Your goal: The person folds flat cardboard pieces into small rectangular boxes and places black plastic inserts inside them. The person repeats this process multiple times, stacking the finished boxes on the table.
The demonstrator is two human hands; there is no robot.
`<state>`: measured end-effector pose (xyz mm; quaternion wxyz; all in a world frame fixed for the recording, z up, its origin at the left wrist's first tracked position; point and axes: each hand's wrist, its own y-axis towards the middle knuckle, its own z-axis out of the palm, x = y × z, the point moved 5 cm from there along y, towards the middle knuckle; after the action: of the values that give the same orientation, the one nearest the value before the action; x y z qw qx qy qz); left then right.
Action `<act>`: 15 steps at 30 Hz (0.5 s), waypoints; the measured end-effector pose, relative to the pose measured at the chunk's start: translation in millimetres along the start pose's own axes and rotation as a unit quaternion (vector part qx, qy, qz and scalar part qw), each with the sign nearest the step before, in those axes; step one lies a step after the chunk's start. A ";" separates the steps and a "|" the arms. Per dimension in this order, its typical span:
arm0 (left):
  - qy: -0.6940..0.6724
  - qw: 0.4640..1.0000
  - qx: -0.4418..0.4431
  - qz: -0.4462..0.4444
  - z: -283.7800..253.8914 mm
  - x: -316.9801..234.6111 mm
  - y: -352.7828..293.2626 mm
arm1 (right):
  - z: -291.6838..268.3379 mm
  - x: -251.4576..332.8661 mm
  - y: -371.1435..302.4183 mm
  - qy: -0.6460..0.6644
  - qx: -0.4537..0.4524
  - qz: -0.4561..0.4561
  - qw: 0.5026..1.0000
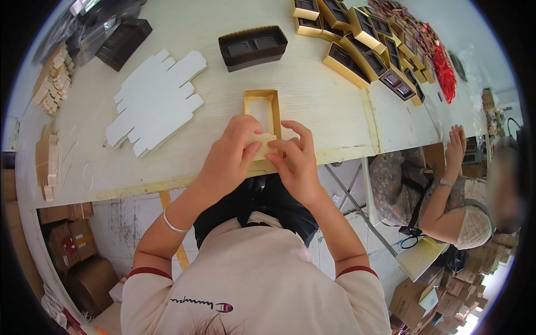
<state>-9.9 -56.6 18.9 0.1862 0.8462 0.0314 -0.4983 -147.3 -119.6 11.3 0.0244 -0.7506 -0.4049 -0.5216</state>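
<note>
A small gold cardboard box with a pale floor stands upright near the front edge of the table, its short near end towards me. At that end, my left hand pinches a cream card flap between thumb and fingers. From the other side, my right hand grips the same end, fingers bent and thumb close to the flap. The box's near corners are partly covered by my fingers. Beyond it lies a stack of dark brown plastic trays.
White unfolded box blanks lie to the left, with stacked card strips at the table's left edge. Gold boxes with dark trays are heaped far right, beside red ribbon. Another person's hand is at the right.
</note>
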 end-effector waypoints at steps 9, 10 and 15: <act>-0.006 0.999 0.035 0.011 1.8 2.3 -1.4 | -2.5 3.7 -1.9 0.006 0.078 -0.043 0.996; -0.024 0.998 0.053 0.004 -1.5 -2.0 -3.2 | -4.2 3.3 -2.2 0.008 0.082 -0.044 0.996; 0.142 0.982 0.011 0.121 0.6 -5.6 -15.1 | 0.1 13.0 -1.1 -0.149 0.069 -0.143 0.976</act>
<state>-16.9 -42.0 19.1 0.2294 0.9079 -0.0503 -0.3473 -146.2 -111.3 21.2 -0.0591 -0.7504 -0.5424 -0.3731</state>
